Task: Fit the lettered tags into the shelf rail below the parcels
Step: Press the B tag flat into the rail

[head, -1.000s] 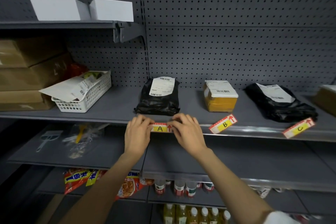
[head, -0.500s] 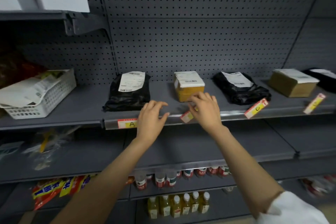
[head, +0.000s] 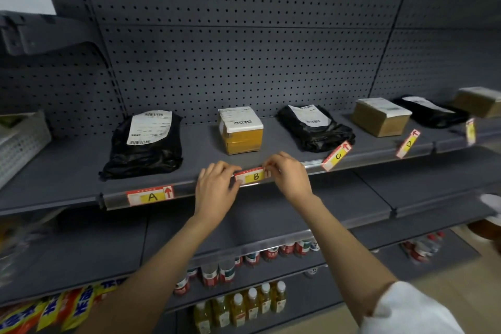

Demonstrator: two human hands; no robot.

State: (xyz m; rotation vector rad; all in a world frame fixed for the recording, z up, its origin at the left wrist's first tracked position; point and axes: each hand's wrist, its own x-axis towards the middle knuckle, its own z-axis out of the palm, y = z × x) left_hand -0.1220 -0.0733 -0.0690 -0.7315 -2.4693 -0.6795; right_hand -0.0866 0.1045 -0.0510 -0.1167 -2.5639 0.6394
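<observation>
Both hands, left hand [head: 217, 187] and right hand [head: 291, 173], pinch the ends of tag B [head: 250, 176] level against the shelf rail [head: 311, 164], just below the yellow parcel [head: 240, 131], probably so it seats squarely.

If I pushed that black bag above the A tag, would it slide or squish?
Probably both. The black bag looks soft: its plastic is wrinkled and slumped, so it would likely dent under a push rather than keep its shape. It lies flat on the smooth metal shelf, so it should slide, not roll or tip. The glossy film may feel slippery.
</observation>
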